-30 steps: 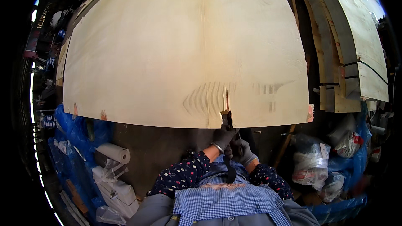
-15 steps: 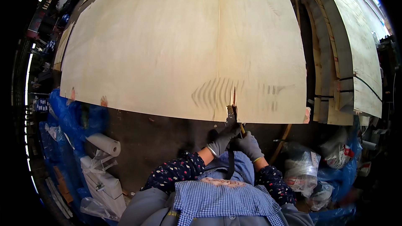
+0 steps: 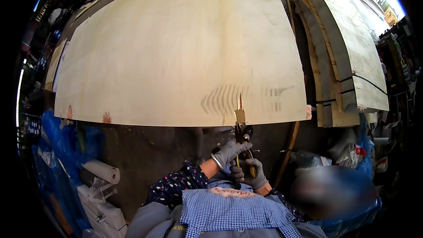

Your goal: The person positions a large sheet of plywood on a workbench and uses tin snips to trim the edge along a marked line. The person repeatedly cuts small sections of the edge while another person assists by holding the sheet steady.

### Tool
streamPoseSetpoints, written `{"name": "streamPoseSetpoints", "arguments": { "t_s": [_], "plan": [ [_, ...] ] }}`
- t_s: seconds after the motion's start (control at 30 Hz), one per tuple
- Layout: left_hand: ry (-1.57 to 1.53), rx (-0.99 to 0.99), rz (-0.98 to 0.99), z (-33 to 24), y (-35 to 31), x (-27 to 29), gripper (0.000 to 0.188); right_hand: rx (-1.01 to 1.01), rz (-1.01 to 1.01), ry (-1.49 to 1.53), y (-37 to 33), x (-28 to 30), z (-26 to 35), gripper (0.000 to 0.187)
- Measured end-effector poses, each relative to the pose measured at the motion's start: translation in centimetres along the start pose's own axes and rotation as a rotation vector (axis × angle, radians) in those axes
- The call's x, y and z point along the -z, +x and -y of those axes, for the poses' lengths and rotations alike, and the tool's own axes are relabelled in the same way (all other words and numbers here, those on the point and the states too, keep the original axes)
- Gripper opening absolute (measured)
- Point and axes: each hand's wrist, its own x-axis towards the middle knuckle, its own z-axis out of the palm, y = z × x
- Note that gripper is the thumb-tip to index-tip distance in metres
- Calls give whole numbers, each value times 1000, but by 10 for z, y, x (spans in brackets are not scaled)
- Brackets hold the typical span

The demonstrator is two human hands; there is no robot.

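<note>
A large pale wooden sheet [image 3: 167, 53] lies in front of me, with a narrow split and a torn notch [image 3: 239, 115] in its near edge. Just below that notch are pliers [image 3: 252, 170] with yellow and black handles spread apart and a dark head. My right hand [image 3: 257, 175], in a grey glove, is closed around the handles. Also gloved, my left hand [image 3: 229, 152] is closed at the upper part of the pliers, one finger reaching across them. Whether it grips anything besides the pliers is hidden.
More wooden sheets, strapped into a stack [image 3: 365, 75], stand at the right. To the left are blue plastic sheeting [image 3: 48, 150], a white roll [image 3: 102, 172] and a white wrapped block [image 3: 103, 209]. A wooden strip [image 3: 288, 150] lies on the floor at right. A blurred patch covers the lower right.
Both hands have come down and back from the sheet's edge. The pliers show more now, handles apart. A pale torn notch is uncovered where dark material stood. The view has shifted slightly.
</note>
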Motion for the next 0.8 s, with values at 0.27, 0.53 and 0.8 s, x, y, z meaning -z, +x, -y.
{"name": "streamPoseSetpoints", "arguments": {
  "t_s": [0.27,0.53,0.8],
  "plan": [
    [97,97,83,37,26,-1,58,1,-635,-1244,11,73,54,32],
    [104,321,-58,87,56,9,18,-7,-797,-1855,17,87,42,58],
    [183,448,53,113,57,4,13,-72,-616,-1407,-3,116,39,63]
  ]
}}
